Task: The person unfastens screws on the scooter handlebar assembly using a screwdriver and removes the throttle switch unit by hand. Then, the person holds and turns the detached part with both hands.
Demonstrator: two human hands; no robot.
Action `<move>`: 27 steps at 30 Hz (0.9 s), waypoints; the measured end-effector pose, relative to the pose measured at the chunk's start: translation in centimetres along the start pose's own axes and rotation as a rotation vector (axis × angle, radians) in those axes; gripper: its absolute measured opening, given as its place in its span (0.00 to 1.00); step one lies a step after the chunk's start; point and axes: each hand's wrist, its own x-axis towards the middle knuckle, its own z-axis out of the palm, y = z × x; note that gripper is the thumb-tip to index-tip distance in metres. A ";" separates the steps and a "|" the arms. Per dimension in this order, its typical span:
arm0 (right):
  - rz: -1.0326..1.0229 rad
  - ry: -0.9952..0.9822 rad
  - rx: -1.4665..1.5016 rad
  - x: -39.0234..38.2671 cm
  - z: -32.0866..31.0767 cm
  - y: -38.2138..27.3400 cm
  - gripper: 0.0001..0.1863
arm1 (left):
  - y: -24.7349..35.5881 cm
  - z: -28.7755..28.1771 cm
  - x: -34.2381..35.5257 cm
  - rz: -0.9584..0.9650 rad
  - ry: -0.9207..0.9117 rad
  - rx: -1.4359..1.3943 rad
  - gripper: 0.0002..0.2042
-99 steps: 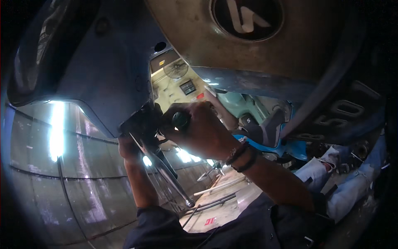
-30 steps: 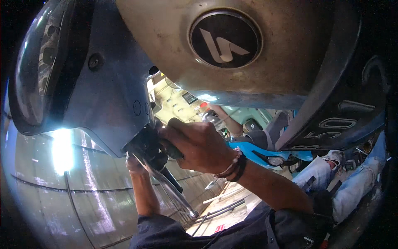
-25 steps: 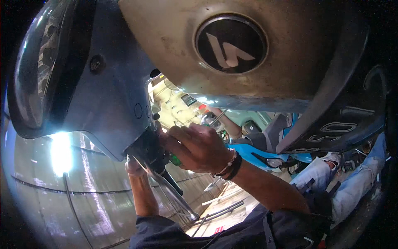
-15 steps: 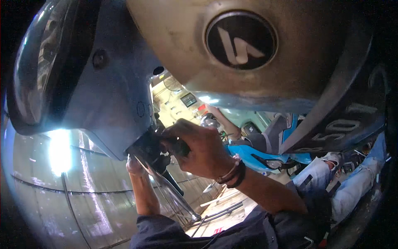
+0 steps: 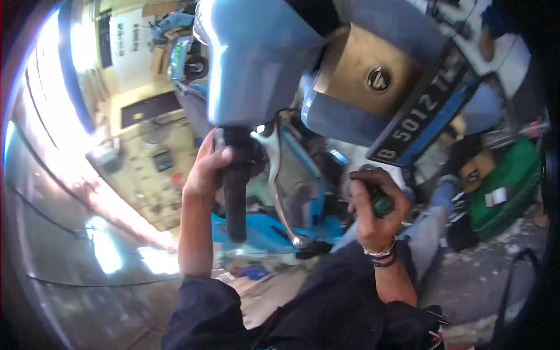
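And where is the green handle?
The green handle is in the right hand, right of centre in the head view, below the number plate.

The fisheye camera on the person's head looks down — close over the left hand (image 5: pixel 204 166), right hand (image 5: pixel 371 224) and handlebar (image 5: pixel 235 204) — with straight lines bowing outward.
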 end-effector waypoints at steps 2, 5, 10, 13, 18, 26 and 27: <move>-0.026 0.043 -0.031 -0.6 -1.0 -4.5 0.05 | 0.7 0.8 -0.2 0.058 0.063 -0.036 0.34; -0.233 0.134 0.094 -0.4 -1.8 -10.9 0.10 | 0.4 -0.1 0.1 0.037 0.057 -0.042 0.34; -0.505 0.063 -0.436 0.2 -6.6 -20.7 0.23 | 0.7 0.2 -0.3 0.021 0.037 0.004 0.35; -0.380 0.324 -0.295 0.2 -10.0 -21.5 0.23 | 0.0 0.2 -0.8 0.082 -0.026 -0.158 0.33; -0.160 0.327 0.213 0.1 -8.1 -22.8 0.20 | -0.3 1.1 -1.5 0.128 0.090 -0.151 0.33; -0.010 0.303 0.279 3.5 -6.6 -17.2 0.19 | -0.1 3.3 -1.4 0.287 0.354 0.330 0.42; -0.024 0.296 0.313 4.3 -6.0 -16.9 0.18 | 0.4 2.7 -1.4 0.158 0.296 0.282 0.47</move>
